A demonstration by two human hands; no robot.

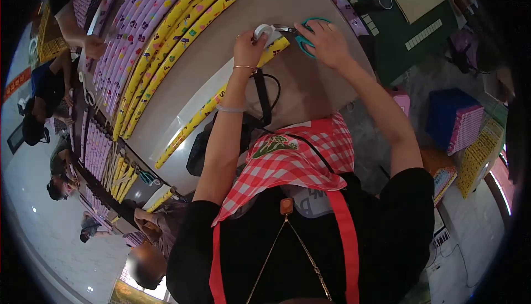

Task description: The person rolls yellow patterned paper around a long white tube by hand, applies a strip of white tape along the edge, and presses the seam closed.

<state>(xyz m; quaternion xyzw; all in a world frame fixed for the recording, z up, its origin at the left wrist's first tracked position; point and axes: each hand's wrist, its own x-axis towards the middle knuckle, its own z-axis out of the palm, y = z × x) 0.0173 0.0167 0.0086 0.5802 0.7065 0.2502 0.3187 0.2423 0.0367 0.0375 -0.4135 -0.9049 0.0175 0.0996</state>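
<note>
My left hand (249, 49) is closed on a roll of white tape (264, 29), its thumb on the roll. My right hand (327, 45) grips scissors with teal handles (305, 45); their metal blades point left, at the edge of the tape roll. It is too small to tell whether the blades are touching the tape. Below both hands, a long yellow patterned roll of paper (202, 113) lies slantwise on the table (177, 88), partly hidden by my left hand and forearm. White paper runs along its edge.
Yellow rolls (182, 49) and purple rolls (138, 22) lie side by side at the left. A green mat (398, 55) is at the upper right, with a dark cup (381, 2) on it. Other people, including a seated person (149, 248), are along the left. Boxes (456, 118) stand at the right.
</note>
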